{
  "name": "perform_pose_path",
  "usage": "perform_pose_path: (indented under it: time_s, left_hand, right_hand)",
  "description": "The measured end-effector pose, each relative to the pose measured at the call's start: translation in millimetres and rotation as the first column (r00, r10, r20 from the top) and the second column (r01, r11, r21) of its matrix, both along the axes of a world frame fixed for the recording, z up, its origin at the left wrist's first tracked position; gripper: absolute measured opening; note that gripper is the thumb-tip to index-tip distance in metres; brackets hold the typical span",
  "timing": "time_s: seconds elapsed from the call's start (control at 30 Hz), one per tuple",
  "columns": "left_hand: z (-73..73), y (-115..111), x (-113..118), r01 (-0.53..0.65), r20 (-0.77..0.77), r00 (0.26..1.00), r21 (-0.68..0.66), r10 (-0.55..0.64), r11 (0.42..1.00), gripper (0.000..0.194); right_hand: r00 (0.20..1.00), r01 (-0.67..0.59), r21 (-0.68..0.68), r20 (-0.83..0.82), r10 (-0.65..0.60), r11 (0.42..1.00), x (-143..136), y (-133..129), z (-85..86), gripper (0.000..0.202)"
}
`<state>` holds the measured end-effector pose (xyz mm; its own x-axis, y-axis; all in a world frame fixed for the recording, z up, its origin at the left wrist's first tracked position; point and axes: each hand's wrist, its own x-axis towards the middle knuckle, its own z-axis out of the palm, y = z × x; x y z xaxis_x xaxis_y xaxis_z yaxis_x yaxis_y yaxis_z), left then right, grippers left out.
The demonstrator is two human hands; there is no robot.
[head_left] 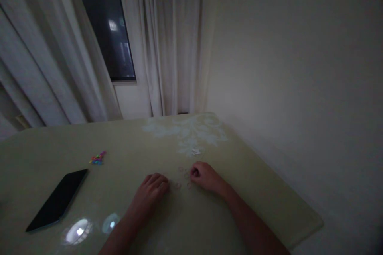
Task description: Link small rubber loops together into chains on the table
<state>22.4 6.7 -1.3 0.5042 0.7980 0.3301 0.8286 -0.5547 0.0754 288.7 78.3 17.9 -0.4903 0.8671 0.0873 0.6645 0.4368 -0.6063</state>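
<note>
Several small pale rings (178,185) lie on the table between my two hands. My left hand (154,189) rests on the table just left of them, fingers bent and close together; whatever is under the fingertips is hidden. At the right edge of the rings, my right hand (202,174) is curled with thumb and forefinger together, and I cannot make out anything in the pinch. A few small white pieces (196,152) lie just beyond my right hand.
A pile of small multicoloured pieces (97,158) lies at the left, beyond a dark flat tablet or phone (58,199). The glossy table (125,139) has a white floral pattern and meets a wall on the right. Curtains (176,40) and a dark window stand behind.
</note>
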Motion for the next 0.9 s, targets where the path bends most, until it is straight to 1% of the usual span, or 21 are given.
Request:
perform_pose_path:
  time_s: [0.1,0.17,0.27,0.37,0.47,0.53,0.63,0.77,0.9]
  left_hand:
    - [-2.3,1.4,1.3,-0.003,0.03,1.0,-0.02,0.004,1.0,0.018]
    - [-1.8,1.5,1.1,-0.018,0.039,0.999,-0.04,0.019,0.999,0.019]
    - [-0.5,0.1,2.2,-0.063,0.052,0.996,-0.073,0.066,0.995,0.025]
    - [0.4,-1.9,3.9,-0.092,0.079,0.992,-0.103,0.1,0.99,0.028]
    - [1.9,-3.5,5.1,-0.103,0.08,0.99,-0.137,0.115,0.985,0.024]
    - [2.9,-4.4,6.5,-0.121,0.064,0.989,-0.168,0.133,0.978,0.021]
    - [1.7,-5.5,9.7,-0.164,0.038,0.984,-0.188,0.174,0.968,0.023]
    - [-5.3,-4.7,10.2,-0.18,0.033,0.982,-0.156,0.187,0.971,0.025]
    - [-8.6,-1.0,4.0,-0.181,0.071,0.98,-0.062,0.185,0.982,0.022]
  right_hand:
    - [0.996,0.053,0.035,0.063,-0.055,0.998,5.8,3.5,3.7,0.009]
    - [0.997,0.054,0.035,0.056,-0.056,0.998,6.7,3.7,5.8,0.012]
    - [1.0,-0.011,-0.012,-0.02,0.01,1.0,3.6,0.8,7.4,0.011]
    - [0.996,-0.087,-0.052,-0.034,0.086,0.995,-1.4,-4.2,6.7,0.011]
    - [0.993,-0.118,-0.039,0.01,0.119,0.992,-5.4,-9.3,5.7,0.013]
    - [0.991,-0.117,-0.01,0.059,0.117,0.993,-7.8,-12.7,5.9,0.012]
    - [0.983,-0.109,0.044,0.15,0.101,0.993,-11.1,-17.7,7.0,0.008]
    - [0.967,-0.132,0.107,0.235,0.104,0.985,-13.4,-21.8,6.5,0.005]
    - [0.961,-0.143,0.131,0.255,0.106,0.981,-12.1,-20.9,4.7,0.004]
